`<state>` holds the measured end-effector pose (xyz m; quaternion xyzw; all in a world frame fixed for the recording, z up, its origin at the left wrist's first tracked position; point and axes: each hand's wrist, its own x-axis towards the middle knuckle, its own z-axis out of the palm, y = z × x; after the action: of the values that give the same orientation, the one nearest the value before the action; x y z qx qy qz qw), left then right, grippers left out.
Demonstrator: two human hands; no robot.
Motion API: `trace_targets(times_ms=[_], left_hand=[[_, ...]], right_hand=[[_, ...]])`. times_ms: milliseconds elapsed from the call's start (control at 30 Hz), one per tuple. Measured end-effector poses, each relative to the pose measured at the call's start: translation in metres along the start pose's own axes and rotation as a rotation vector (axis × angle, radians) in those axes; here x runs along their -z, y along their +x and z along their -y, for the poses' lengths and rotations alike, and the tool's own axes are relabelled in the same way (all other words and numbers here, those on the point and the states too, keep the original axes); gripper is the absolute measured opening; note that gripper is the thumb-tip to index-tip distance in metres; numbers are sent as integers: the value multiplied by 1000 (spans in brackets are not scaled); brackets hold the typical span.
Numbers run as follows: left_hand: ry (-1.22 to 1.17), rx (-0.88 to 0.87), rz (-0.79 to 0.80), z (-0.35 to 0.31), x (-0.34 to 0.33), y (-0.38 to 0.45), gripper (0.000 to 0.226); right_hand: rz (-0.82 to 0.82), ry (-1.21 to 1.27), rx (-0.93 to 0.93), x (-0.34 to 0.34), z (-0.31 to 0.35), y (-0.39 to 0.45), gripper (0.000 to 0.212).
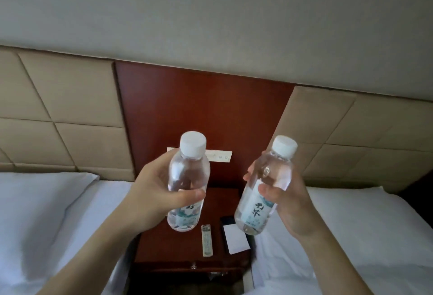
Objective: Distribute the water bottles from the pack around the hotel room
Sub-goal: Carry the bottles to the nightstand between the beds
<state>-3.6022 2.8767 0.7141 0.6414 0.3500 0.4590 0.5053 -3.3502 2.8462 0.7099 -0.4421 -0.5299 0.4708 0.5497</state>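
Observation:
I hold two clear water bottles with white caps and pale labels, both in the air above a dark red-brown nightstand. My left hand grips the left bottle around its middle, nearly upright. My right hand grips the right bottle, which leans slightly to the right. The bottles are apart, about a hand's width between them. The pack is not in view.
On the nightstand lie a white remote control, a white card and a dark flat object partly under it. White beds with pillows flank it at left and right. A switch panel sits on the wooden wall panel.

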Motion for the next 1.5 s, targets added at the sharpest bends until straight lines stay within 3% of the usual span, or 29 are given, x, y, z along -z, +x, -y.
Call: trace_targets(times_ms=[133, 233, 333, 467, 867, 1033, 1300, 1500], left_hand=[[58, 80, 43, 64, 12, 86, 51], [119, 119, 48, 122, 8, 135, 59], [152, 179, 8, 195, 2, 171, 52], [239, 231, 9, 302, -5, 202, 61], [296, 445, 87, 585, -21, 244, 65], [268, 474, 88, 641, -31, 247, 66], [259, 482, 116, 686, -30, 234, 67], [429, 525, 186, 705, -38, 236, 70]], right_hand=[[-15, -40, -148, 19, -52, 84, 46], [-18, -81, -207, 37, -108, 136, 54], [-19, -82, -232, 56, -177, 175, 45], [-45, -134, -314, 82, -276, 204, 57], [12, -329, -415, 120, -554, 255, 57], [-7, -377, -368, 129, -614, 263, 59], [53, -443, -350, 138, -653, 252, 67], [53, -465, -501, 143, -686, 248, 64]])
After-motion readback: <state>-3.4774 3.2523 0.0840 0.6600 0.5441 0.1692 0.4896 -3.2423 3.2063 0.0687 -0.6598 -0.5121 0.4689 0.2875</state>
